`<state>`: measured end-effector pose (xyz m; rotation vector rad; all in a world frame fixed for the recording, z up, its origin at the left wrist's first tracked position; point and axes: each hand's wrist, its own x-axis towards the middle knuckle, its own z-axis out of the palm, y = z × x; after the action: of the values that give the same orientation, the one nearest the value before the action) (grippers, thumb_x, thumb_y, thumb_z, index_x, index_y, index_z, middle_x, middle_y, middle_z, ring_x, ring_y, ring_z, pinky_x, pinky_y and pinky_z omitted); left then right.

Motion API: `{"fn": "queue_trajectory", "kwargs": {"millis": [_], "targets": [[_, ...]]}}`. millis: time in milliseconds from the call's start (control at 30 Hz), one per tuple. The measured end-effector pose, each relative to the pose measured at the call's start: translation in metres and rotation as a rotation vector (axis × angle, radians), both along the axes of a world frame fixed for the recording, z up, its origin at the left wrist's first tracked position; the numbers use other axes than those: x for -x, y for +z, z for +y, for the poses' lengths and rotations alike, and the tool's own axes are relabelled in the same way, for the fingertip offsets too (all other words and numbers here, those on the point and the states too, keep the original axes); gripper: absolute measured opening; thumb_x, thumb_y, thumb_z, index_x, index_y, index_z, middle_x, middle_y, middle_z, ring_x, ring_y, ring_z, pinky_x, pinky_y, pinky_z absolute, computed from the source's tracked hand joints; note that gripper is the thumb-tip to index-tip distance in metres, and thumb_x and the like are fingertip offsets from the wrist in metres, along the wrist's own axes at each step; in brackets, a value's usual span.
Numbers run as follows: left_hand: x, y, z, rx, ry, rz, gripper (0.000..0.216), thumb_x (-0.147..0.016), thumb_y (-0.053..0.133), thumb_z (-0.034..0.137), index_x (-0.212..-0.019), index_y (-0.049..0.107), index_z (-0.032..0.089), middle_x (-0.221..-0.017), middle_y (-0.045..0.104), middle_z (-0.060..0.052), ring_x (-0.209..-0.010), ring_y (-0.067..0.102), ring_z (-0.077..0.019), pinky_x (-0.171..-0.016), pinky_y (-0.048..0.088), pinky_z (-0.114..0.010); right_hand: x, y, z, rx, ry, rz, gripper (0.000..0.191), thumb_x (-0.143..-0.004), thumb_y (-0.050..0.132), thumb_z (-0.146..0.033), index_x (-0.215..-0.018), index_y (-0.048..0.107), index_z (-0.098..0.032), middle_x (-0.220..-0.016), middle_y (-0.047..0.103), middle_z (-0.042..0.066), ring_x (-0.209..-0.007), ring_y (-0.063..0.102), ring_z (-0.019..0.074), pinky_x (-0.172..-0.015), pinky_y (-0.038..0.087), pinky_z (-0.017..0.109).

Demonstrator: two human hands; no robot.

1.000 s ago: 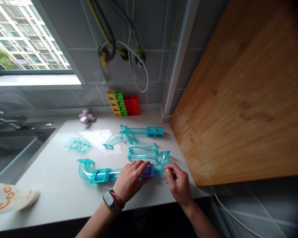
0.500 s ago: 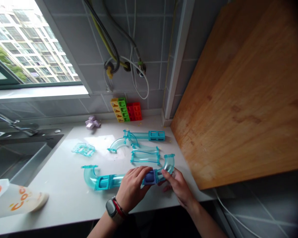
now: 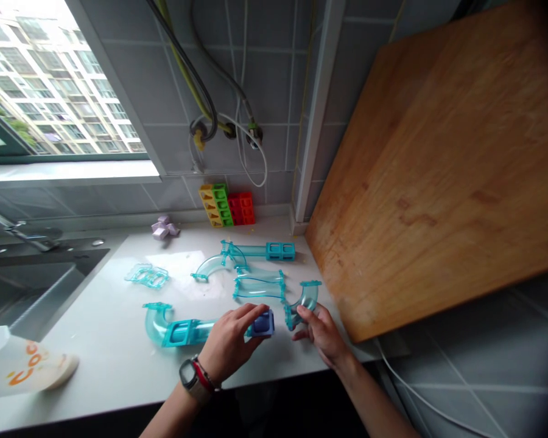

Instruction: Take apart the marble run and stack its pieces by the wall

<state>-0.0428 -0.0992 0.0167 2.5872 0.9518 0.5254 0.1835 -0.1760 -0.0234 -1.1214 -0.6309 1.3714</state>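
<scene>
On the white counter (image 3: 109,359) lies a clear teal tube track (image 3: 173,328) with a curved end and a blue-purple connector block (image 3: 262,323) at its right end. My left hand (image 3: 231,340), with a watch on the wrist, is closed over the tube just beside that block. My right hand (image 3: 317,331) pinches a separate curved teal elbow piece (image 3: 304,301), which sits a small gap away from the block.
More teal pieces lie behind: a straight channel (image 3: 259,285), a curved piece with a straight tube (image 3: 242,255), a flat piece (image 3: 146,275). Yellow, green and red blocks (image 3: 228,205) and lilac bits (image 3: 164,228) stand by the wall. A sink (image 3: 22,286) is left, a wooden board (image 3: 438,182) right.
The curved elbow has come apart from the blue-purple block; my right hand has drawn it to the right while my left hand kept hold of the tube. The camera shifted slightly.
</scene>
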Motion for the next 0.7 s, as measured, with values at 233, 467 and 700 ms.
{"fn": "queue_trajectory", "kwargs": {"millis": [233, 467, 700], "targets": [[0.017, 0.003, 0.011, 0.041, 0.025, 0.035, 0.046, -0.088, 0.075, 0.029, -0.131, 0.058, 0.027, -0.123, 0.071, -0.006, -0.106, 0.070, -0.0259, -0.091, 0.057, -0.039, -0.002, 0.002, 0.002, 0.020, -0.002, -0.066, 0.041, -0.085, 0.074, -0.054, -0.100, 0.064, -0.017, -0.094, 0.070, 0.006, -0.073, 0.066, 0.0163, -0.052, 0.053, 0.023], [0.008, -0.009, 0.004, 0.097, -0.045, 0.117, 0.047, -0.088, 0.073, 0.028, -0.133, 0.058, 0.030, -0.124, 0.071, -0.004, -0.108, 0.069, -0.0271, -0.091, 0.055, -0.042, -0.007, 0.010, 0.012, -0.020, 0.017, -0.417, 0.050, -0.089, 0.067, -0.055, -0.124, 0.061, -0.020, -0.097, 0.072, 0.007, -0.070, 0.067, 0.0178, -0.053, 0.049, 0.024], [0.025, -0.012, 0.000, 0.019, 0.014, 0.120, 0.076, -0.079, 0.082, 0.033, -0.147, 0.047, 0.027, -0.134, 0.065, -0.009, -0.123, 0.060, -0.0316, -0.107, 0.045, -0.049, -0.017, 0.023, 0.054, 0.067, -0.236, -1.196, 0.066, -0.090, 0.061, -0.055, -0.142, 0.051, -0.017, -0.115, 0.074, 0.016, -0.102, 0.072, 0.0323, -0.084, 0.055, 0.040]]}}
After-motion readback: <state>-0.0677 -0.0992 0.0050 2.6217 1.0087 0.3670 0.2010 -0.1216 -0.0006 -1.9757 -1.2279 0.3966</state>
